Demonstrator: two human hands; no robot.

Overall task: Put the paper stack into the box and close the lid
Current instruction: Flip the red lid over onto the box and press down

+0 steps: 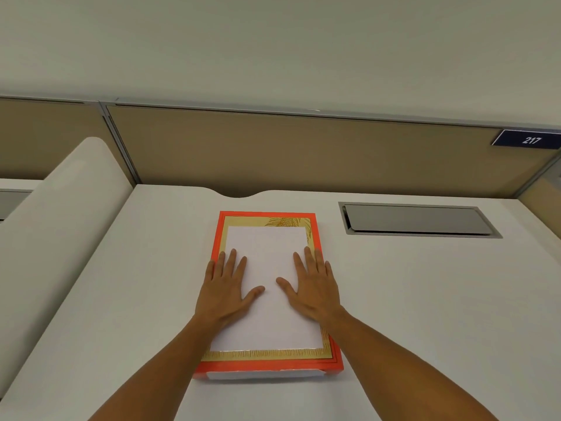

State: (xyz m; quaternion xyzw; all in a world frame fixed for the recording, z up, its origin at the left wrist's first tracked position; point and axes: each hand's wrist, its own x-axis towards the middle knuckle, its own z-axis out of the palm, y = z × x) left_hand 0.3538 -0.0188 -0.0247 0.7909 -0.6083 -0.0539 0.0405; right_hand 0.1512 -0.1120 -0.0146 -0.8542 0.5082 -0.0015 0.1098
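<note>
An orange box (331, 364) with a gold-patterned border lies flat on the white desk, its lid down. A white rectangle (268, 326) fills the middle of the top. I cannot tell whether it is a paper stack lying on the lid or a panel of the lid itself. A white strip (264, 375) shows under the orange rim at the near side. My left hand (226, 288) rests flat, palm down, on the left part of the white area, fingers apart. On the right part my right hand (314, 287) lies the same way. Neither hand grips anything.
The white desk (425, 299) spreads out around the box. A grey recessed cable hatch (419, 220) sits at the back right. A beige partition (303, 153) with a "217" sign (529, 139) stands behind. A rounded white divider (60, 214) rises on the left.
</note>
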